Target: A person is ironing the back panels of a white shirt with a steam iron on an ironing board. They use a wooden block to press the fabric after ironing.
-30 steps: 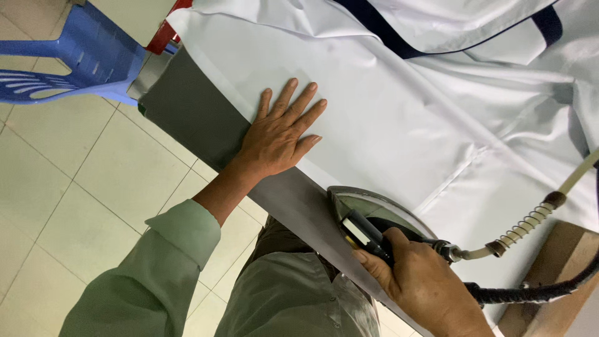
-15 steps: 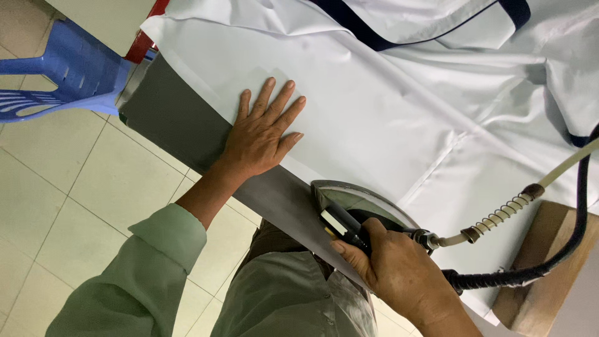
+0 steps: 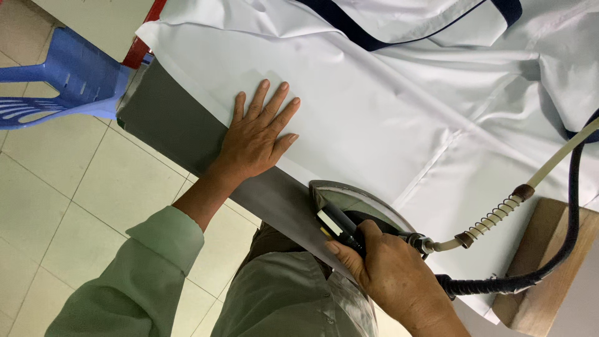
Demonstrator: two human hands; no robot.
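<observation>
A white garment (image 3: 374, 93) with dark blue trim lies spread over a grey ironing board (image 3: 181, 125). My left hand (image 3: 259, 134) rests flat on the white cloth near the board's edge, fingers spread. My right hand (image 3: 390, 274) grips the black handle of a steam iron (image 3: 355, 206), which sits on the garment's lower edge by the board's near side. A cream hose with a spring collar (image 3: 499, 215) and a black cable (image 3: 536, 274) run from the iron's back toward the right.
A wooden block (image 3: 543, 268) sits at the right under the cable. A blue plastic chair (image 3: 56, 81) stands on the tiled floor (image 3: 68, 206) at the left. A red strip (image 3: 140, 37) shows by the board's far corner.
The view has shifted a little. My left hand stays flat on the cloth. The iron in my right hand has slid slightly along the garment's edge.
</observation>
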